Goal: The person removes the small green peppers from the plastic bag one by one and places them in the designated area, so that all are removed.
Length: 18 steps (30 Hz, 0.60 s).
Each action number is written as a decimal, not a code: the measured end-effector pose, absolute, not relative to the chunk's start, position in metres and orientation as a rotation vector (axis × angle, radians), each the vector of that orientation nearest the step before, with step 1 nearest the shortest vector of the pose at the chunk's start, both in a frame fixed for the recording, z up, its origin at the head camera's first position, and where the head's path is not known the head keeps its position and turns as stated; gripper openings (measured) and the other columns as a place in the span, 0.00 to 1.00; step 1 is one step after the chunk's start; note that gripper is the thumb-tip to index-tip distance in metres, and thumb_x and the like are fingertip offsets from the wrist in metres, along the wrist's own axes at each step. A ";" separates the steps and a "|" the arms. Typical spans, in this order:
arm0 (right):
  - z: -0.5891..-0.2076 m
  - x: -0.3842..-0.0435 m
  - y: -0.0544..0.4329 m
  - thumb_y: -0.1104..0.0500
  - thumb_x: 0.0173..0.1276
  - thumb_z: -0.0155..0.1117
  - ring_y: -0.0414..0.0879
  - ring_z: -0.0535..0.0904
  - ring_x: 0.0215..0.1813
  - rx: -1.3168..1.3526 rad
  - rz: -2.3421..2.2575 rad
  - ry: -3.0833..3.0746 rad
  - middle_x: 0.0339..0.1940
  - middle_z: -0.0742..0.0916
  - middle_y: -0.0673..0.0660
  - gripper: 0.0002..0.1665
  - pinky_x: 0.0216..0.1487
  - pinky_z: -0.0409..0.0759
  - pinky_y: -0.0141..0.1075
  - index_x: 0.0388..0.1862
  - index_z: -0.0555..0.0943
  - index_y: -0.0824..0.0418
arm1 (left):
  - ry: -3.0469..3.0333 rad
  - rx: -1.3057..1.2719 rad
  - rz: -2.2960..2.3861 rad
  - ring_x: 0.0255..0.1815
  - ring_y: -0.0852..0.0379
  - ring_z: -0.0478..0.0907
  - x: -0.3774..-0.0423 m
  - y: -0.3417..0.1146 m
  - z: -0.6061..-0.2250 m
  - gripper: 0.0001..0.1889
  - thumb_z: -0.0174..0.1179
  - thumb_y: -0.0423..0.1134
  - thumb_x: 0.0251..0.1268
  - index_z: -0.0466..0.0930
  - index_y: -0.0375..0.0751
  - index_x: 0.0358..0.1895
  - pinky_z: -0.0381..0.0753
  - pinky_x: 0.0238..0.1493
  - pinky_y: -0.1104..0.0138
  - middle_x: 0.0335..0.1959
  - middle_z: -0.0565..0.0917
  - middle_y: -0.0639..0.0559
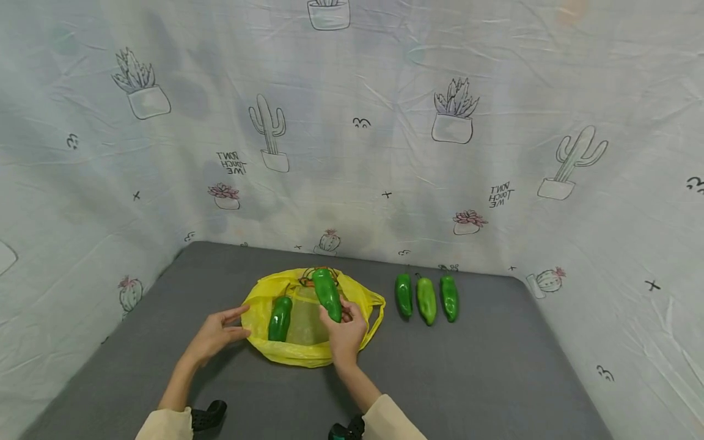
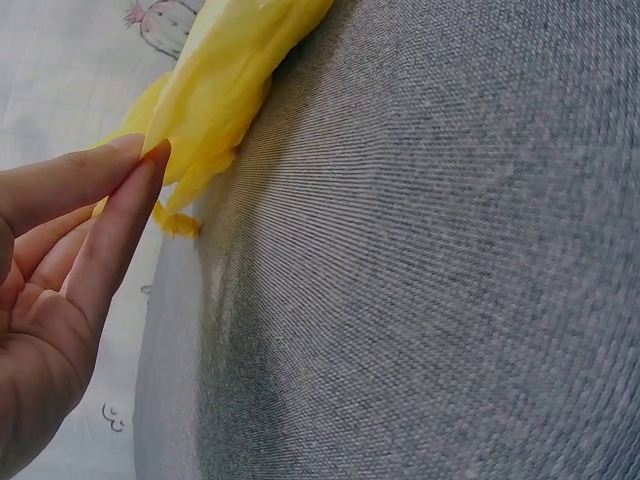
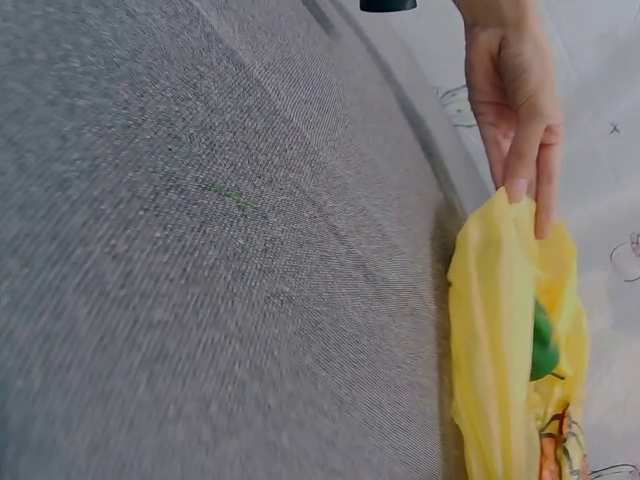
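Note:
A yellow plastic bag (image 1: 286, 353) lies on the table with its mouth spread open. My left hand (image 1: 213, 335) pinches its left rim between thumb and fingers; the left wrist view shows the bag film (image 2: 215, 90) between the fingertips. Over the right part of the mouth, my right hand (image 1: 348, 333) grips a long green pepper (image 1: 327, 294) by its lower end, the pepper tilted up and left. Another green pepper (image 1: 280, 319) lies inside the bag at the left. The right wrist view shows the bag's side and part of a green pepper (image 3: 543, 345); my right hand is outside it.
Three green peppers stand in a row right of the bag: a dark one (image 1: 404, 296), a lighter one (image 1: 426, 300) and another dark one (image 1: 448, 298). The grey table (image 1: 495, 366) meets a white cactus-print cloth (image 1: 385, 159) at its back and sides.

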State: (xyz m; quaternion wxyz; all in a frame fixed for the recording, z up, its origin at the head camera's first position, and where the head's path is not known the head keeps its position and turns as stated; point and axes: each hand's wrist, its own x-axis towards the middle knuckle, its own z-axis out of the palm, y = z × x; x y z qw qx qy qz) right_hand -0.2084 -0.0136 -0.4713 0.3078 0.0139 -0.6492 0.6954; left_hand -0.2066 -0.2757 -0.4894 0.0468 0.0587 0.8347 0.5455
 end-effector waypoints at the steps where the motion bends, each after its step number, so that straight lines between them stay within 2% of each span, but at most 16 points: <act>1: -0.469 -0.207 -0.012 0.73 0.48 0.75 0.52 0.83 0.30 0.040 1.837 -1.715 0.34 0.83 0.68 0.19 0.31 0.81 0.28 0.40 0.81 0.77 | 2.548 0.181 1.663 0.57 0.32 0.74 -0.206 -0.276 -0.489 0.34 0.64 0.31 0.62 0.60 0.24 0.69 0.82 0.47 0.59 0.69 0.56 0.22; 6: -0.458 -0.203 -0.002 0.73 0.48 0.74 0.45 0.80 0.30 0.027 1.867 -1.695 0.32 0.81 0.66 0.18 0.31 0.80 0.27 0.39 0.81 0.77 | 2.549 0.190 1.661 0.57 0.32 0.74 -0.205 -0.276 -0.490 0.34 0.63 0.31 0.62 0.60 0.24 0.69 0.82 0.46 0.60 0.69 0.56 0.22; 11: -0.450 -0.200 0.009 0.74 0.48 0.74 0.44 0.79 0.30 0.033 1.888 -1.686 0.33 0.80 0.67 0.18 0.31 0.79 0.26 0.39 0.80 0.78 | 2.549 0.208 1.654 0.56 0.32 0.74 -0.206 -0.277 -0.491 0.34 0.63 0.31 0.62 0.60 0.23 0.69 0.82 0.46 0.59 0.69 0.56 0.22; 18: -0.445 -0.198 0.029 0.73 0.49 0.74 0.41 0.80 0.30 0.049 1.874 -1.695 0.39 0.83 0.69 0.19 0.29 0.79 0.26 0.41 0.80 0.78 | 2.544 0.200 1.655 0.57 0.32 0.74 -0.208 -0.278 -0.493 0.34 0.63 0.31 0.62 0.61 0.25 0.69 0.82 0.47 0.60 0.69 0.56 0.22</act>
